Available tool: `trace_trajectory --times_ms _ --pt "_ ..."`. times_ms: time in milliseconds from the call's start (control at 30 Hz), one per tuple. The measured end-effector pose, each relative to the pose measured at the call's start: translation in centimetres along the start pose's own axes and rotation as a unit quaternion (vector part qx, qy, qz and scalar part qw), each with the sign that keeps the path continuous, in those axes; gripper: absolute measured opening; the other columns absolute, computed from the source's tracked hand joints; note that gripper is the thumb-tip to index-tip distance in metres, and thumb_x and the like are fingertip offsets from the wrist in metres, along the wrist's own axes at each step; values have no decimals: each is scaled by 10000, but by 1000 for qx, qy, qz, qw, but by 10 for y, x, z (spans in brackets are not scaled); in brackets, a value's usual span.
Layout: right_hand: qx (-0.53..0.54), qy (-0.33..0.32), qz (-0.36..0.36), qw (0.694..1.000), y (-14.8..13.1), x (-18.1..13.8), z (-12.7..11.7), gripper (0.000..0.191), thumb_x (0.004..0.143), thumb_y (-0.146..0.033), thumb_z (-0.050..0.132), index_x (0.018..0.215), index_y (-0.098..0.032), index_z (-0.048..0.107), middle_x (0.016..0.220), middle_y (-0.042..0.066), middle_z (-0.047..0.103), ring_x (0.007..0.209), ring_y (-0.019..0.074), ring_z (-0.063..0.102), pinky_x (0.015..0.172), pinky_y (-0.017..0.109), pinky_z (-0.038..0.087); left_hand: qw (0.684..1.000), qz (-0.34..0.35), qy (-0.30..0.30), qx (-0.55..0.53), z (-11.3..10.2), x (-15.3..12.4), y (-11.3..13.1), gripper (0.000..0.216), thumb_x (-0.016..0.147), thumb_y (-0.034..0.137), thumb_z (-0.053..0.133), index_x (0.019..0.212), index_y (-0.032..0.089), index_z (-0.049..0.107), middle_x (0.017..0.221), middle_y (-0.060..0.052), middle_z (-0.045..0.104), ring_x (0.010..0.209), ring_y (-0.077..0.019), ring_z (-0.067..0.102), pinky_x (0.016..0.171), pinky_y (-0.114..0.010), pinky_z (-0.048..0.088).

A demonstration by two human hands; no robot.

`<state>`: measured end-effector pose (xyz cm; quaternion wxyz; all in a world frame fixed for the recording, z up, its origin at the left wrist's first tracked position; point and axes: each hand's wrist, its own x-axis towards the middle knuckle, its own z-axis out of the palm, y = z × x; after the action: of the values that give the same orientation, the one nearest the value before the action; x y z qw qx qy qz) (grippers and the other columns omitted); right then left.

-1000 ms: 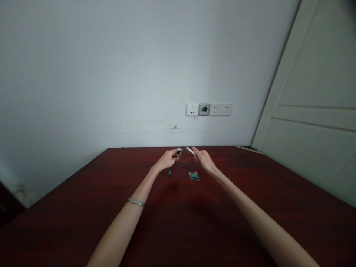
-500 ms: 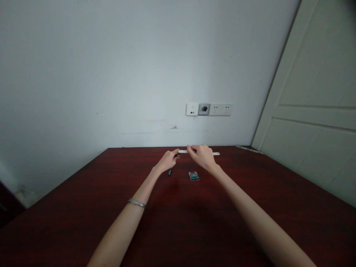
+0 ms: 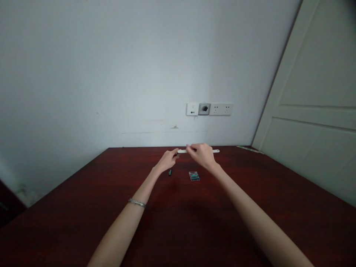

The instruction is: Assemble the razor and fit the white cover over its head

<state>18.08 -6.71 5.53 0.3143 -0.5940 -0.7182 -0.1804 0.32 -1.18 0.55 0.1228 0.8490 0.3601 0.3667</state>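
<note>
A slim white handle point(image 3: 216, 151) with a small hole at its right end is held level above the far part of the table. My right hand point(image 3: 202, 154) is closed around its middle, thumb toward the left. My left hand point(image 3: 167, 160) pinches at the handle's left end, where a small dark piece shows between the fingers, too small to name. Below the hands lies a clear plastic case point(image 3: 194, 176) with teal strips inside. A small teal and black piece point(image 3: 170, 172) rests on the table just under my left hand.
The dark red wooden table point(image 3: 178, 222) runs back to a pale wall with a row of sockets point(image 3: 221, 109). A thin light strip point(image 3: 249, 150) lies at the far right edge, beside a pale panelled door point(image 3: 314, 104).
Both hands stay nearly in place with the handle between them. My right hand and the handle have risen very slightly. The case and the small piece have not moved.
</note>
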Motion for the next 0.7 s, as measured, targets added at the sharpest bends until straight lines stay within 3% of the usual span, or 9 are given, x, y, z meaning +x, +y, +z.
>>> trace_trajectory --times_ms 333,567,700 --pt "-5 20 53 998 16 -1 3 482 866 -431 356 626 -177 688 668 111 686 584 161 577 511 266 190 999 -18 5 28 -6 -2 2 213 805 115 455 961 161 591 732 -31 637 645 -130 560 620 -179 362" --pt "-3 29 8 1000 -1 1 2 471 868 -414 354 642 -183 696 679 100 692 588 155 573 513 264 187 1000 -6 -2 27 -3 0 1 258 787 78 445 990 152 586 748 -36 649 656 -135 579 627 -184 376" --pt "-11 27 7 1000 4 0 5 463 864 -403 360 630 -184 694 687 99 694 595 153 576 512 268 184 1000 -2 0 12 -3 0 5 224 795 93 449 956 161 589 767 -32 649 682 -135 583 633 -181 378"
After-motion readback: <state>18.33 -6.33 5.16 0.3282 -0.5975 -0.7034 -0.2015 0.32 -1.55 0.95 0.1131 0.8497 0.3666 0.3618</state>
